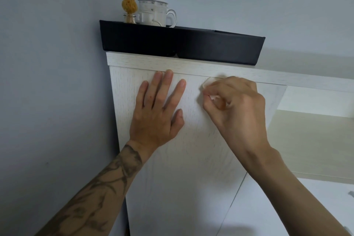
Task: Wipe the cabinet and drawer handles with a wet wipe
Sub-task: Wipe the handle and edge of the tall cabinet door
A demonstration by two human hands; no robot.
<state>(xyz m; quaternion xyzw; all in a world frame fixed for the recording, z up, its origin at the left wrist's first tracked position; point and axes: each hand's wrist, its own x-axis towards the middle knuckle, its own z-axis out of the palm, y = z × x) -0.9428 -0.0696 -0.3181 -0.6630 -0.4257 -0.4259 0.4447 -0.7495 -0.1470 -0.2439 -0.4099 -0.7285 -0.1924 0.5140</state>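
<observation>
A tall whitewashed wooden cabinet door [178,168] fills the middle of the head view. My left hand [159,113] lies flat on it near the top edge, fingers spread, holding nothing. My right hand [235,109] is closed just right of it, near the door's upper right corner. A small pale, translucent piece [206,83] shows at its fingertips, and a bit of white material [213,97] sits inside the curled fingers. Whether this is a wet wipe or a handle I cannot tell. The hand hides most of it.
A black box [180,44] sits on the cabinet top, with a reed diffuser [129,8] and a white lidded cup [155,12] behind it. A grey wall [53,82] is to the left. An open shelf recess [314,140] and a lower white door [287,207] are to the right.
</observation>
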